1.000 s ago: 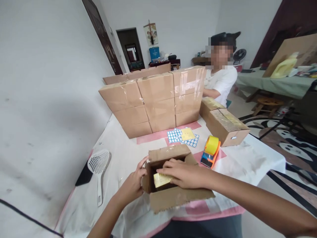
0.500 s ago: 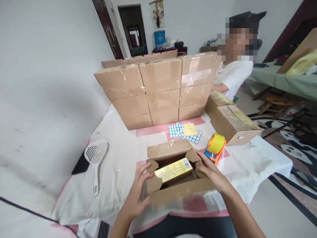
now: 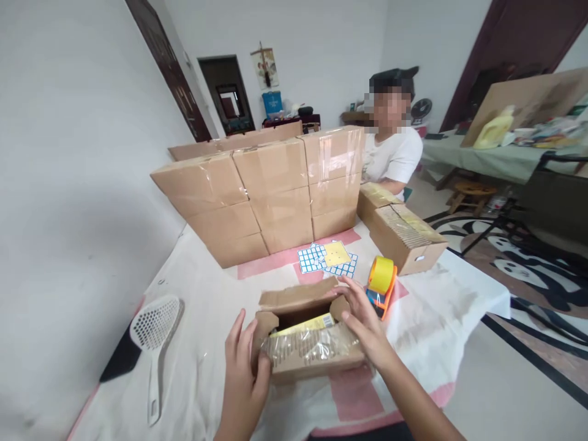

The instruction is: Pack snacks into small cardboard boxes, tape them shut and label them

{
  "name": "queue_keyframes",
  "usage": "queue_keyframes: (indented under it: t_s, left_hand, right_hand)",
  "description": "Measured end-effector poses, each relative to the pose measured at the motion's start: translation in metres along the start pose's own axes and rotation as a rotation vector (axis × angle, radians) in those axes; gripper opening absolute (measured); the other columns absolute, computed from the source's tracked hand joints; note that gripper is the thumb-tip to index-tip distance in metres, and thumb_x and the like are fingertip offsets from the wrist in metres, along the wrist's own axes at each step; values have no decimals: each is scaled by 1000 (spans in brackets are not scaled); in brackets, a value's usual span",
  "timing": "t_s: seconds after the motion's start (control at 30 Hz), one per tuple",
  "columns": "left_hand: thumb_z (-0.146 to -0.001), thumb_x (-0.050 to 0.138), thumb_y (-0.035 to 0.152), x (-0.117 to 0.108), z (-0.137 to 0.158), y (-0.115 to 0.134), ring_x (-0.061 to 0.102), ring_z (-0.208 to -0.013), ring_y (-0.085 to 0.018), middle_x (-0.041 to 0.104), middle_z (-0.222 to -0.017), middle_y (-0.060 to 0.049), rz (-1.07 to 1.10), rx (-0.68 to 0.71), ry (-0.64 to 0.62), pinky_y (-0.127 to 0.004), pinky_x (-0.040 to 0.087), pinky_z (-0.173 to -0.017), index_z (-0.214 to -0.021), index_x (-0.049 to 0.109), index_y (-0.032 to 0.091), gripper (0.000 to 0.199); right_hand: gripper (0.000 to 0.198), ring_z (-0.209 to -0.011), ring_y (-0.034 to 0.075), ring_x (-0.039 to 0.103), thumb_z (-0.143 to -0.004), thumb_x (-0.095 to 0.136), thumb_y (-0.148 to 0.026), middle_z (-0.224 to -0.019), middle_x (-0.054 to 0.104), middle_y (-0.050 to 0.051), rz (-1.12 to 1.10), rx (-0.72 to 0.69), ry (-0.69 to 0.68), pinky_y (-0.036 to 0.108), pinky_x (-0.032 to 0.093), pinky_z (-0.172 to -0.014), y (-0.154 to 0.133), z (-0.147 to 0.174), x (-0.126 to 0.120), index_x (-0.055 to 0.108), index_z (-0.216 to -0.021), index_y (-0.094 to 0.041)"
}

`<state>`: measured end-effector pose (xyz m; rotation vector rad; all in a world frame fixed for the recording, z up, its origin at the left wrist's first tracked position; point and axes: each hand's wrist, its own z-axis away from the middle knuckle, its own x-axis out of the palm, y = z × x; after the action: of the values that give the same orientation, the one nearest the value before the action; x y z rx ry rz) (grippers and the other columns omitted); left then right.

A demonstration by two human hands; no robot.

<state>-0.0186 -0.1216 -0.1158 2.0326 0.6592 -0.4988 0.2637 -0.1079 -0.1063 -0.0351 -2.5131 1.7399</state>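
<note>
A small open cardboard box (image 3: 316, 361) sits near the front edge of the cloth-covered table. Inside it lies a yellow printed carton (image 3: 303, 326), partly hidden by the taped near flap (image 3: 312, 344). My left hand (image 3: 245, 361) grips the box's left end, thumb at the near corner and fingers up along the side. At the right end, my right hand (image 3: 365, 321) is curled over the side flap, with the thumb inside the edge. Just beyond that hand, a tape dispenser (image 3: 381, 285) with a yellow roll rests on the table.
Taped cartons (image 3: 271, 196) form a wall across the back. Blue-edged label sheets (image 3: 315, 258) and a yellow paper pad (image 3: 337, 253) lie before them. A long carton (image 3: 408, 236) stands right; a white slotted skimmer (image 3: 156, 331) lies left. A person (image 3: 395, 153) sits behind.
The near flap has come up and now covers part of the yellow carton. Both hands stay at the box's ends. The camera view has swung to the right and upward.
</note>
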Motion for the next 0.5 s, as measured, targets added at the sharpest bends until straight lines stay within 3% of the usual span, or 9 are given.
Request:
queue_keyframes:
  t_s: [0.07, 0.13, 0.23, 0.33, 0.43, 0.5]
  left_hand:
    - [-97, 44, 18, -2, -7, 2, 23, -155, -33, 20, -168, -12, -30, 8, -58, -63, 29, -122, -150, 38, 28, 54]
    - [-98, 40, 16, 0, -11, 3, 22, -156, -31, 17, -169, -10, -3, 2, -86, -61, 28, -124, -152, 35, 29, 56]
    - [-98, 38, 15, 4, -12, 2, 19, -157, -29, 14, -170, -9, 30, -13, -98, -59, 26, -125, -157, 27, 30, 61]
    - [-98, 41, 16, 3, -12, 3, 12, -158, -31, 9, -171, -11, -4, -5, -89, -63, 24, -124, -160, 19, 30, 67]
    - [-97, 44, 15, -1, -15, 6, 12, -158, -34, 8, -171, -13, -70, 45, -115, -65, 20, -124, -160, 20, 28, 69]
    - [-97, 42, 14, -2, -18, 8, 15, -158, -34, 10, -170, -14, -78, 55, -134, -65, 20, -125, -160, 22, 27, 67]
  right_hand:
    - [71, -147, 28, 39, -95, 59, -50, -165, 30, 8, 26, 69, 31, 55, 30, -122, 1, -4, -1, 28, -158, -39]
    - [78, -151, 30, 34, -94, 58, -53, -167, 28, 9, -6, 131, 32, 58, 29, -122, -1, -11, -1, 21, -161, -38]
    - [82, -138, 31, 51, -93, 58, -56, -162, 37, 14, -113, 102, 5, 58, 36, -118, -9, -19, -1, 18, -162, -35]
    - [79, -118, 29, 65, -91, 61, -58, -157, 44, 14, -148, 41, -38, 53, 44, -111, -15, -20, -1, 29, -158, -34]
    - [69, -130, 28, 57, -90, 64, -52, -159, 43, 11, -99, 118, 21, 48, 41, -115, -15, -22, -1, 41, -152, -31]
    - [74, -136, 27, 52, -88, 67, -45, -153, 51, 11, -88, 208, 70, 47, 40, -115, -13, -30, 0, 38, -154, -29]
